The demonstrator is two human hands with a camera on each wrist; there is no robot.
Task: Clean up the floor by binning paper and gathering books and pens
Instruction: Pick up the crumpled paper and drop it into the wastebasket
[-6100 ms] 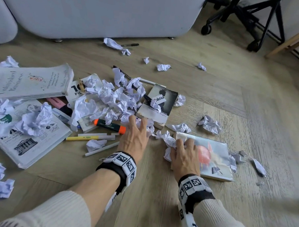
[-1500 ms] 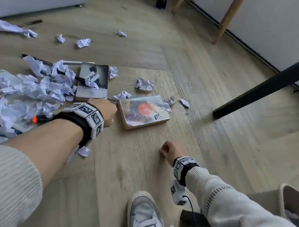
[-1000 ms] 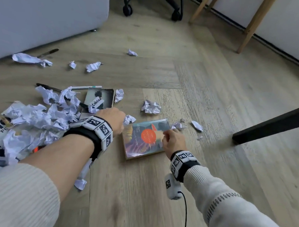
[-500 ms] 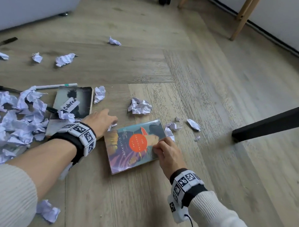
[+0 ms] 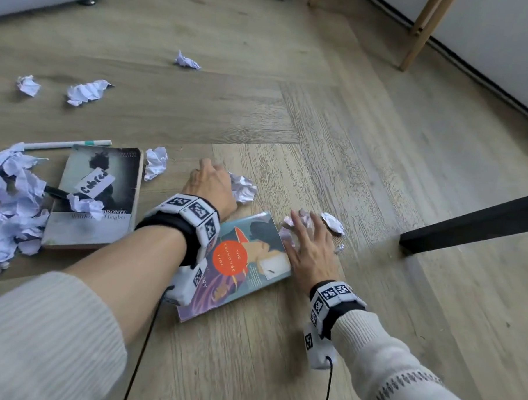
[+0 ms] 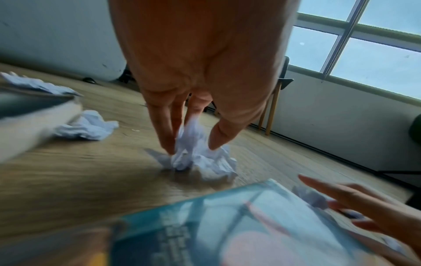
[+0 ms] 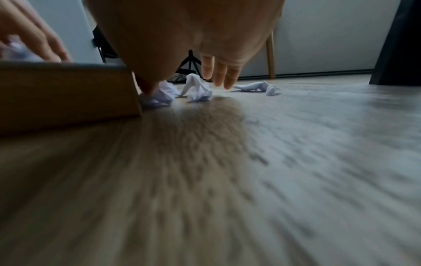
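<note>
Kneeling over a littered wooden floor [image 5: 364, 149], you work both hands through the last scraps around a paperback. Your left hand [image 5: 210, 187] reaches past the book's far edge, fingers [image 6: 165, 133] and thumb pinching a crumpled paper ball [image 5: 242, 188] that sits on the boards. Your right hand [image 5: 310, 250] hovers just beside the book's right edge with fingers spread and relaxed over two small paper wads [image 5: 294, 228], gripping nothing yet as far as can be seen; a third scrap [image 5: 333, 222] lies just beyond your fingertips.

By the look of it, the job is barely begun. The teal book [image 5: 245, 259] lies flat between your wrists, and a grey paperback [image 5: 96, 198] rests to its left under a torn label and more scraps. A heap of crumpled paper [image 5: 8, 203] crowds the left edge, with a black marker [image 5: 56, 191] poking from it and a white pen [image 5: 67, 144] lying at the grey book's top edge. Three more wads [image 5: 86, 91] sit well apart farther out.

No bin, box or basket shows in any view, so nothing can be said of what one holds. Books and pens are ungathered.
</note>
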